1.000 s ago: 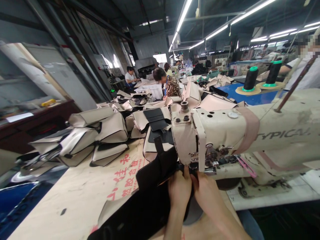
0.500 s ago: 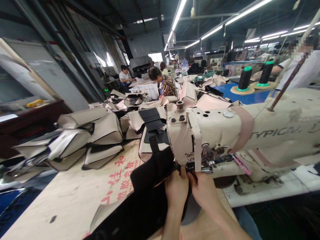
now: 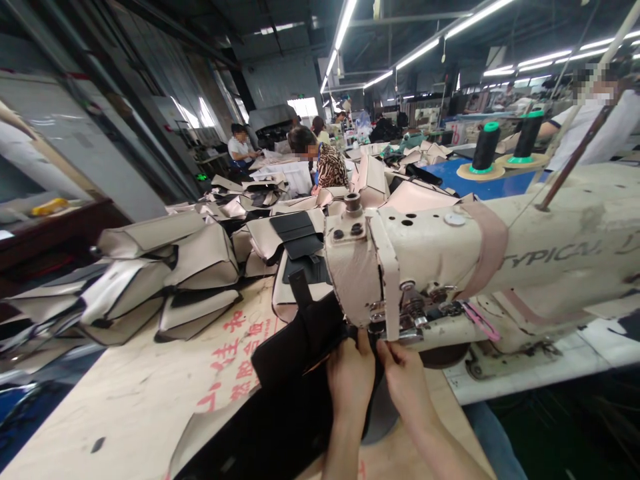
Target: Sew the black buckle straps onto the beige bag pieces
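Note:
A black bag piece (image 3: 265, 427) with a strap and flap lies under the head of the cream sewing machine (image 3: 353, 267). My left hand (image 3: 351, 373) is closed on the piece just in front of the needle area, its index finger stretched toward the presser foot. Close beside it, my right hand (image 3: 403, 373) pinches the edge of the same piece, thumb and fingers pressed together. The machine head hides the needle and the spot being stitched. The black piece's lower end drapes over the wooden table toward me.
Beige bags with black edging (image 3: 200, 260) are heaped left of and behind the machine. Black thread spools (image 3: 485, 150) stand on a blue surface at the right. The wooden tabletop (image 3: 130, 400) bears red lettering. Co-workers sit farther back, and a person in white (image 3: 595, 133) is at the right.
The view has shifted slightly, so the scene sits a little further left. Both hands keep their hold at the machine head; my right-hand fingers appear slightly more apart from my left hand.

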### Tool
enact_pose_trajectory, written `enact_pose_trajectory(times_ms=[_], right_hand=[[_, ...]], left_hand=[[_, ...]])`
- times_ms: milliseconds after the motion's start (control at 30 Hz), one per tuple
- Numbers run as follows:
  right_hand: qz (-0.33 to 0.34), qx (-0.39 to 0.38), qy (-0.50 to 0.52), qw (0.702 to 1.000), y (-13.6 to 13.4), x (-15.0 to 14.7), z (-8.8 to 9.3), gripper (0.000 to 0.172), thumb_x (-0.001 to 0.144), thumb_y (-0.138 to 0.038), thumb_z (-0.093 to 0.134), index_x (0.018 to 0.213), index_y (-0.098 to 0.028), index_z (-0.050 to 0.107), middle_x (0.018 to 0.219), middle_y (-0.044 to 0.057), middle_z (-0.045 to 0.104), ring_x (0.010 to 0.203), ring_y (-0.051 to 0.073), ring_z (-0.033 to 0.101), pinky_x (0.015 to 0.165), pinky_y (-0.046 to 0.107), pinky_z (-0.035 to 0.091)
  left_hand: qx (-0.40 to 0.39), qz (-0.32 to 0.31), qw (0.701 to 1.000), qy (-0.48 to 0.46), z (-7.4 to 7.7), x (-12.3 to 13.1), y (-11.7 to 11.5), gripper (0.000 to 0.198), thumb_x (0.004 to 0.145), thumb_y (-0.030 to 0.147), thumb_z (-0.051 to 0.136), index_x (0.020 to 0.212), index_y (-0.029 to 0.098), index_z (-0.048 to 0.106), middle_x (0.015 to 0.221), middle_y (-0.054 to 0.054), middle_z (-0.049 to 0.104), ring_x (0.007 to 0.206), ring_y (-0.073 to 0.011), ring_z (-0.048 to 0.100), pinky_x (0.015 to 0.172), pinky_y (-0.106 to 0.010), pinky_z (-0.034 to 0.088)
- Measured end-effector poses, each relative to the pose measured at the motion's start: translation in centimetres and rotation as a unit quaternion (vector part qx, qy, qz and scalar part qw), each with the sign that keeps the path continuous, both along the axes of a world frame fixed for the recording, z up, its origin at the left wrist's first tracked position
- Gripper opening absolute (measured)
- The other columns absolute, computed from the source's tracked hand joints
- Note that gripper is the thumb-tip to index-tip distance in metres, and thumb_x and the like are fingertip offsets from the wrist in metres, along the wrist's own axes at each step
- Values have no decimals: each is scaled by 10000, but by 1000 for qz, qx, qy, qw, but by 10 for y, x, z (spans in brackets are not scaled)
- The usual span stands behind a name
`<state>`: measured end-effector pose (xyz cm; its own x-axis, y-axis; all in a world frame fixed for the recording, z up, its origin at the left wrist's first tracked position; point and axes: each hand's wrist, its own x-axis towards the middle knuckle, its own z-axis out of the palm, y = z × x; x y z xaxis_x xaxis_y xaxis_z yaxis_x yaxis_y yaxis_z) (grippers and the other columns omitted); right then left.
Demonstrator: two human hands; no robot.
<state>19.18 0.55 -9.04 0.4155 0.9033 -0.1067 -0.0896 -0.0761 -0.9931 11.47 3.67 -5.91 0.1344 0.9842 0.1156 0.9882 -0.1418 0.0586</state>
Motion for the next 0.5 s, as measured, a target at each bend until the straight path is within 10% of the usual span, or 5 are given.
enact_pose_trajectory(times_ms=[233,500], right_hand=[[-21,-18,198,980,0,-15,7,332,733,-470,499,651,-148,489,534,-33,413,464,88,314,431,201,243],[28,-4,205,978,-10,-8,-7,410,704,-490,598,543,-164,410,453,-68,307,409,65,245,398,198,140]], left_hand=[[-9,20,999,-36,1,2,2,310,865,242,368,841,113,648,718,-100,640,684,-171,615,571,-210,387],[-80,70,989,-108,9,5,16,349,869,276,360,747,118,646,750,-107,678,739,-187,644,542,-207,385]])
